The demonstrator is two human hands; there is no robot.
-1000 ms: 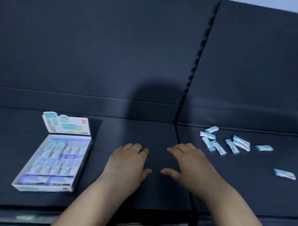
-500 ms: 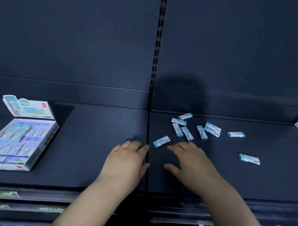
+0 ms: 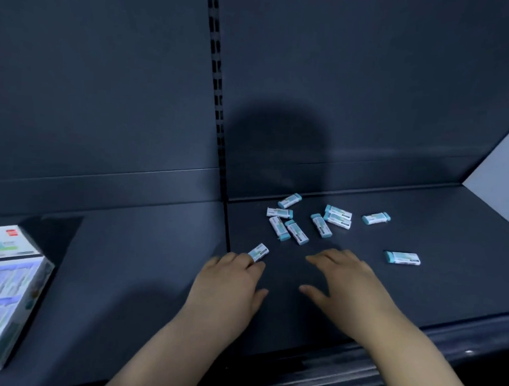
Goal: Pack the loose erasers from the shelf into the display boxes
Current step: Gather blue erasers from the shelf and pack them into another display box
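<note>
Leftward in the view goes the display box [image 3: 31, 299] compared with half a second ago, now cut by the frame edge, while both hands lie much as they did on the shelf [image 3: 128, 260]. The left hand [image 3: 229, 285] has closed on the nearest eraser [image 3: 259, 250].

Dark, matte and smooth, seemingly painted metal, the shelf carries both hands. Behind it rises a flat back panel [image 3: 369, 81] of the same finish, split by a slotted upright [image 3: 219, 103] straight ahead of the left hand.

Well off to the left hand's left stands the white cardboard display box, rectangular, with rows of blue-and-white erasers packed inside, blurred. Its raised header card shows a small red logo square [image 3: 11, 232]; the writing cannot be read.

Both hands are palm down with fingers spread and fairly straight, holding nothing. The right hand [image 3: 348, 284] is just beside the left, with a gap of bare shelf between them.

Ahead of the right hand's fingertips lie the loose erasers [image 3: 321, 225], a scatter of seven, with another [image 3: 376, 218] farther right. One more [image 3: 402, 257] lies to the right hand's right. Each is a small white block in a printed sleeve with a teal end; the print is too small to read. The nearest eraser lies at the left hand's fingertips; whether they touch it I cannot tell.
</note>
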